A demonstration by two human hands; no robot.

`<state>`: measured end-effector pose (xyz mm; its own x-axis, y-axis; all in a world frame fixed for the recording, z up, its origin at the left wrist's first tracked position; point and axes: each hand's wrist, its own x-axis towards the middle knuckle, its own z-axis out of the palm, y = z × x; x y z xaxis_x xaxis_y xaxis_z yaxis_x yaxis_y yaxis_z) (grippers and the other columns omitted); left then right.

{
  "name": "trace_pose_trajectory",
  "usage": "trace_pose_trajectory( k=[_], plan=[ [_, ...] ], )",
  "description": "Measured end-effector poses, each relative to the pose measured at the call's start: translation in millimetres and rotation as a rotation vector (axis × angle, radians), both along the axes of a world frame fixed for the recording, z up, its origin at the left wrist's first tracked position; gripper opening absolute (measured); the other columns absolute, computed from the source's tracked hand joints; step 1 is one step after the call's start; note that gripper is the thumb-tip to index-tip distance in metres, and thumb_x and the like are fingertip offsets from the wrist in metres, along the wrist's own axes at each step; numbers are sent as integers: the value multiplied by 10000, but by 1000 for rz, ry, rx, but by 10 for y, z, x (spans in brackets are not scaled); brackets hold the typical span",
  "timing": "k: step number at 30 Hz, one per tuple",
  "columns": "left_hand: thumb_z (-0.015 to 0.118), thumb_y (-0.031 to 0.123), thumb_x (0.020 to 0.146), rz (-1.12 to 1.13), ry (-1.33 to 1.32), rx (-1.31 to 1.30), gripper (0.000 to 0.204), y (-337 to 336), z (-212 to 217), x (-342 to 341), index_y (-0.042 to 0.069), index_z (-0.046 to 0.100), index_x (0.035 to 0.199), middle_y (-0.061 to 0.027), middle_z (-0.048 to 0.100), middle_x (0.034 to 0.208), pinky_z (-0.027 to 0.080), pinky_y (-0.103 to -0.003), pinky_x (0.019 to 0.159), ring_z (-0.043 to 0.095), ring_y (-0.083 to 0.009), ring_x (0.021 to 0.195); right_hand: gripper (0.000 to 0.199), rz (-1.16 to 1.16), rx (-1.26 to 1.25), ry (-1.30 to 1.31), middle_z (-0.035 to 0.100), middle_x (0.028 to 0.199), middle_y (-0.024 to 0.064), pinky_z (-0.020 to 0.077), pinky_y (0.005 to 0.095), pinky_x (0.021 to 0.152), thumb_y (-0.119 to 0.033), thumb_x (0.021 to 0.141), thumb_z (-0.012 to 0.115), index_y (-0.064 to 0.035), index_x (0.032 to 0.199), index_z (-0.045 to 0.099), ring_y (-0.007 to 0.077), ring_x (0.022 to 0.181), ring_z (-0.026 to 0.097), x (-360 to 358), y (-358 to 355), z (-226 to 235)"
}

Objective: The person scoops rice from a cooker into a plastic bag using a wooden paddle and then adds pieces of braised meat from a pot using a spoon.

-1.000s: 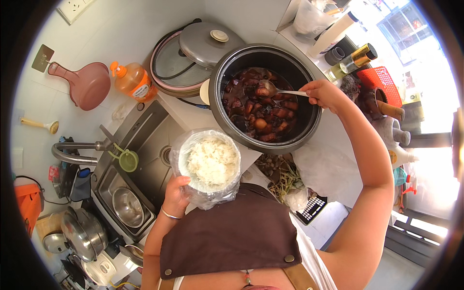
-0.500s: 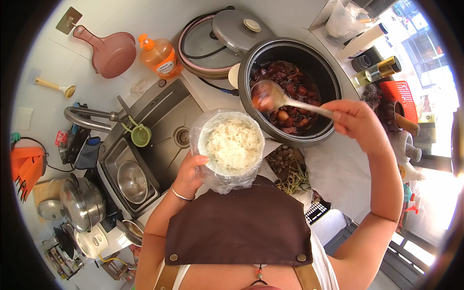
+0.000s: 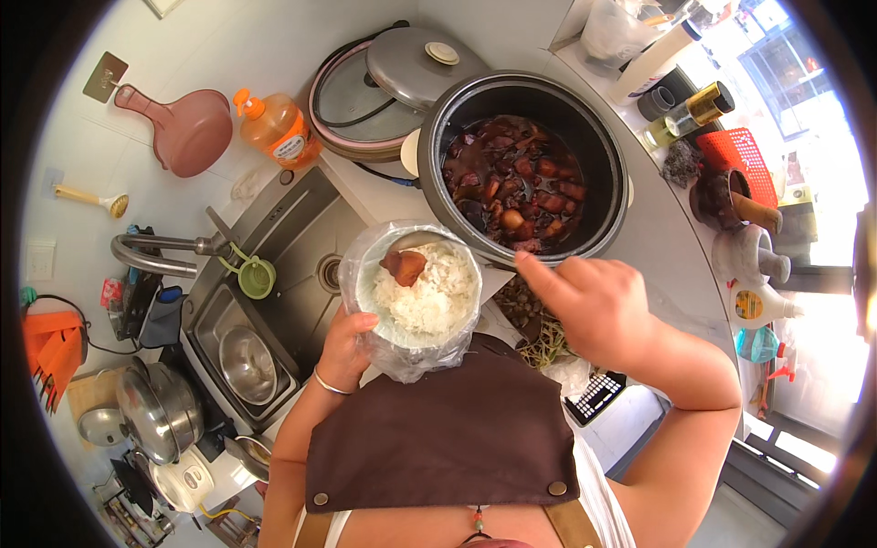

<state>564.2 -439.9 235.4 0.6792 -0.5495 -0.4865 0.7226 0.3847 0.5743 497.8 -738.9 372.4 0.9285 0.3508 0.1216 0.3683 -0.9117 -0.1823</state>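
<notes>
My left hand is closed round the side of a bowl lined with a clear plastic bag. White rice fills the bowl, and a brown chunk of stewed food lies on its far left part. My right hand grips the handle of a metal ladle, whose head is tilted over the far side of the bowl. Just beyond stands a deep dark pot holding a dark reddish-brown stew with several chunks in brown liquid.
To the left is a steel sink with a tap and a metal bowl. An orange soap bottle and a grey lid stand behind. Bottles and a red basket line the right side.
My right hand has brought the ladle from above the pot leftward and nearer, over the rice. A brown chunk now lies on the rice. My left hand still holds the bowl.
</notes>
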Motion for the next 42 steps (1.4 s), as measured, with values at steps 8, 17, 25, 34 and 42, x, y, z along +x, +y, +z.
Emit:
trace_pose_trajectory(
  k=[8,17,25,34,42],
  plan=[
    [638,143,688,-30,-7,-90,767,33,-205,86,-28,324,1367,-158,489,1290,409,-371,1006,509,-271,1169,287,-574,359,270,648,811,152,484,339,595,-16,811,529,-48,1075,637,265,656,625,216,-653,-18],
    [640,137,681,-7,46,-57,776,82,-282,81,-27,318,1369,-167,485,1298,419,-381,1006,509,-287,1177,137,-497,-499,61,622,698,88,498,343,540,-76,744,571,-63,880,561,255,659,652,396,-895,-281],
    [633,132,682,1,53,-35,758,64,-250,103,-35,332,1357,-169,510,1271,435,-377,990,529,-289,1156,111,-484,-699,170,656,707,64,512,306,504,-105,748,596,-36,828,561,204,624,670,526,-901,-638],
    [619,132,682,-5,72,-18,748,94,-264,110,-39,335,1353,-170,515,1264,446,-374,982,539,-290,1143,113,-621,-471,381,670,758,152,525,395,621,-80,764,564,-41,867,588,320,700,666,675,-1067,-526],
    [615,135,684,5,64,-23,749,73,-258,103,-37,332,1355,-176,508,1274,439,-377,991,537,-294,1145,174,-553,-603,180,671,766,86,526,315,531,-106,770,593,8,899,569,229,692,686,810,-964,-765]
  ],
)
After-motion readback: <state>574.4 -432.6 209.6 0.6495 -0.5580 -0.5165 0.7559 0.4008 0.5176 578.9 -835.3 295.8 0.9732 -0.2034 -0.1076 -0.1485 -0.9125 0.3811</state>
